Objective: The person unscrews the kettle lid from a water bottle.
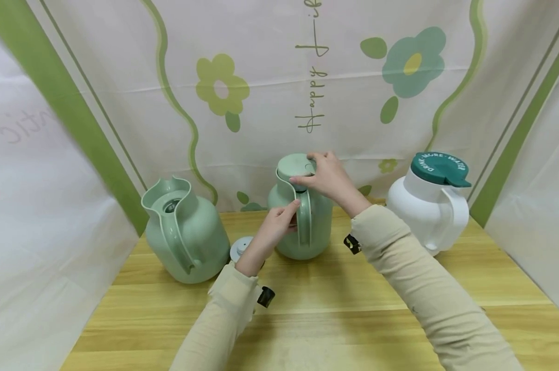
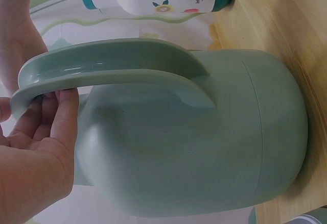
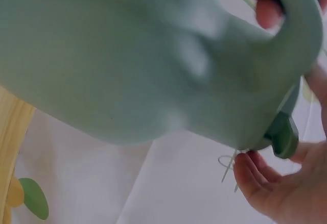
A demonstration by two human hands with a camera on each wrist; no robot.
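Note:
A pale green vacuum jug (image 1: 323, 224) stands upright at the middle back of the table. My left hand (image 1: 279, 221) holds its handle (image 1: 304, 221) near the top; the left wrist view shows the fingers inside the handle loop. At the mouth of this jug, my right hand (image 1: 329, 175) grips the round green lid (image 1: 290, 166), thumb on the near side and fingers toward the far edge. A darker green tab (image 3: 285, 136) on the lid sticks out past the rim in the right wrist view. The lid's underside is hidden inside the jug's neck.
A second green jug (image 1: 200, 242), its top uncovered, stands at the left. Beside it lies a small pale round lid (image 1: 240, 246), partly hidden by my left wrist. At the right stands a white jug (image 1: 420, 211) with a teal lid (image 1: 439, 167). Printed cloth (image 1: 270, 113) hangs behind.

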